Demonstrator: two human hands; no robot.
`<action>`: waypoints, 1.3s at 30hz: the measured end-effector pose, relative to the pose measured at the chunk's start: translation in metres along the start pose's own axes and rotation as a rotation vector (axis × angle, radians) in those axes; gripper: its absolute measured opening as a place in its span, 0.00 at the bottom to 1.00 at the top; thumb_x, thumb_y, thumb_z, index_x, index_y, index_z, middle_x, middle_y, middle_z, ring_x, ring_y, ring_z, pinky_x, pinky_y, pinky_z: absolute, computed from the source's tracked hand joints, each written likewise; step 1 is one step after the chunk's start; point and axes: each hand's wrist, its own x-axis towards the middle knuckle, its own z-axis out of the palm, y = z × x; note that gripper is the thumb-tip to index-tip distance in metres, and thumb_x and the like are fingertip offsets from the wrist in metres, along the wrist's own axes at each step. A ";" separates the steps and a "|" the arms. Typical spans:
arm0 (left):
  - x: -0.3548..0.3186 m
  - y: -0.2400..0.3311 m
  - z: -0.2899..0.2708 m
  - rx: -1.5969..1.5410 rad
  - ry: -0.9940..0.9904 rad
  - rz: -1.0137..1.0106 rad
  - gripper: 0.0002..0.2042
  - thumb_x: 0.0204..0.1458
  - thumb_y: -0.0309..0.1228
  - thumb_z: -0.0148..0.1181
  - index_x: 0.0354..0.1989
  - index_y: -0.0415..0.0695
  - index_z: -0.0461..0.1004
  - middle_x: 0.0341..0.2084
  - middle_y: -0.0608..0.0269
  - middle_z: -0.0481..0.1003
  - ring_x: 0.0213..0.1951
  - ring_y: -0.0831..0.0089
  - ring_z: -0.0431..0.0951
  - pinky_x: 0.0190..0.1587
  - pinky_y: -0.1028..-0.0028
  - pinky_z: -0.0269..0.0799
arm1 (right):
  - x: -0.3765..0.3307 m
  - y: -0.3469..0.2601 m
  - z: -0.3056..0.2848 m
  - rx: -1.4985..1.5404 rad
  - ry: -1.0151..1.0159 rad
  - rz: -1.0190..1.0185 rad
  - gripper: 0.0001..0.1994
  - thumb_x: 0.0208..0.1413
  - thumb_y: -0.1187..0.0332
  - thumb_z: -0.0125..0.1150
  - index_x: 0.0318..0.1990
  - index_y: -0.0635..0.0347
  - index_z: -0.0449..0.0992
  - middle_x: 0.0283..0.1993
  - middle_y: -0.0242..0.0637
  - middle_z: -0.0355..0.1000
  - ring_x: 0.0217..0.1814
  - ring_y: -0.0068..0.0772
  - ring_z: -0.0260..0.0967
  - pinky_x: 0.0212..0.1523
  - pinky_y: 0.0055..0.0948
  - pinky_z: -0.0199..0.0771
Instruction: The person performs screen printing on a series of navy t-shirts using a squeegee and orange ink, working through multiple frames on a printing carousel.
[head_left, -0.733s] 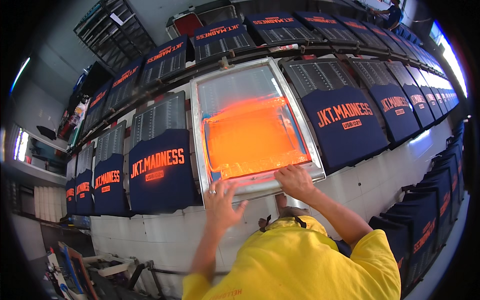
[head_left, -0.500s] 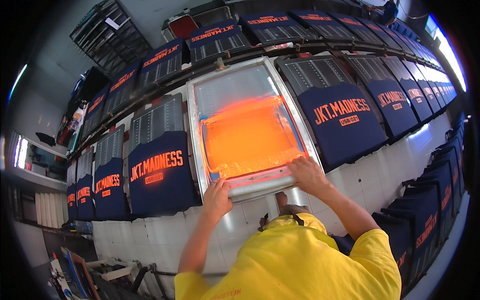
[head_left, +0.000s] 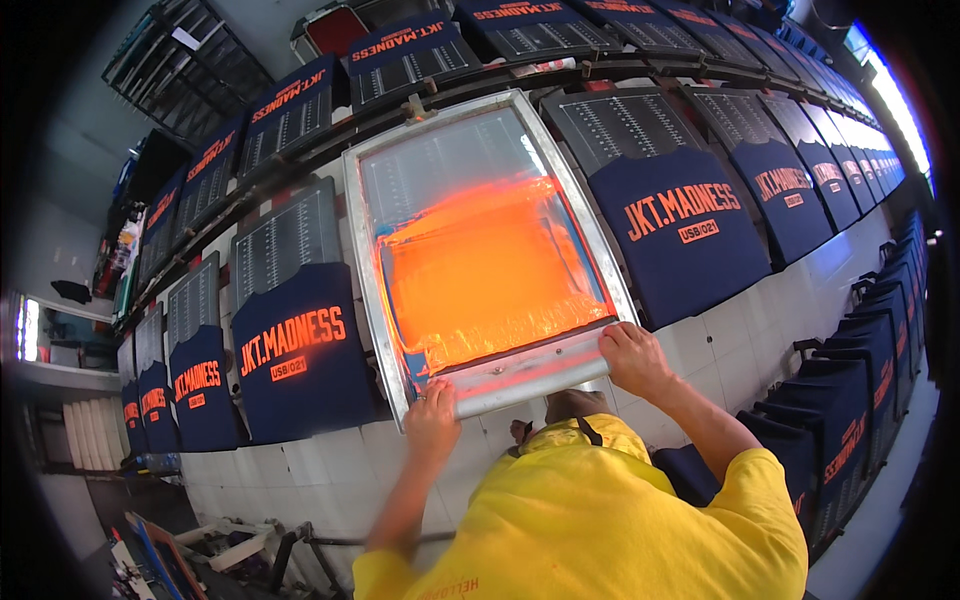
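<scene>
A metal-framed printing screen (head_left: pixel 356 235) lies tilted in front of me, its mesh covered with bright orange ink (head_left: pixel 480 270). Across its near end rests a metal squeegee (head_left: pixel 530 374), with a dark blade edge toward the ink and pinkish smears on its bar. My left hand (head_left: pixel 433 418) closes over the squeegee's left end, by the frame's near left corner. At the right end my right hand (head_left: pixel 634 357) is closed too, fingers curled over the bar beside the frame's right corner. What lies beneath the screen is mostly hidden by the ink.
Navy shirts with orange lettering lie on boards either side: one shirt (head_left: pixel 298 350) left, another (head_left: pixel 680 230) right. Behind runs a second row of shirts (head_left: pixel 410 45). More shirt-covered boards (head_left: pixel 850 400) stand at right. A dark rack (head_left: pixel 185 65) stands far left.
The view has shifted, so the screen and boards sit farther left and higher. My right hand has moved outward along the squeegee toward the frame's right corner. My left hand stays at the left end.
</scene>
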 end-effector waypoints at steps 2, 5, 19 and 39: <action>0.004 -0.008 0.014 0.010 0.059 0.035 0.16 0.39 0.20 0.60 0.40 0.42 0.76 0.44 0.61 0.78 0.46 0.62 0.80 0.43 0.68 0.78 | 0.005 0.008 0.011 -0.029 0.034 -0.025 0.05 0.40 0.73 0.59 0.28 0.60 0.72 0.33 0.37 0.69 0.40 0.39 0.72 0.38 0.36 0.78; 0.028 -0.023 0.020 0.042 0.055 0.032 0.15 0.40 0.19 0.59 0.40 0.43 0.77 0.44 0.60 0.78 0.45 0.63 0.81 0.42 0.69 0.78 | 0.034 0.025 0.020 -0.046 0.046 -0.061 0.05 0.40 0.73 0.58 0.28 0.60 0.71 0.33 0.37 0.69 0.39 0.39 0.71 0.38 0.34 0.78; 0.192 -0.098 0.040 0.015 0.022 -0.039 0.17 0.36 0.17 0.61 0.38 0.41 0.75 0.36 0.56 0.78 0.35 0.55 0.80 0.38 0.62 0.78 | 0.221 0.107 0.036 -0.066 -0.158 -0.061 0.08 0.40 0.71 0.65 0.31 0.60 0.75 0.35 0.39 0.76 0.41 0.42 0.76 0.38 0.39 0.78; 0.154 -0.088 -0.045 -0.017 -0.028 -0.089 0.13 0.37 0.18 0.60 0.35 0.42 0.78 0.33 0.52 0.79 0.36 0.51 0.80 0.39 0.57 0.77 | 0.200 0.047 -0.035 -0.080 -0.163 -0.048 0.05 0.42 0.72 0.61 0.29 0.59 0.77 0.32 0.42 0.76 0.37 0.45 0.77 0.35 0.40 0.78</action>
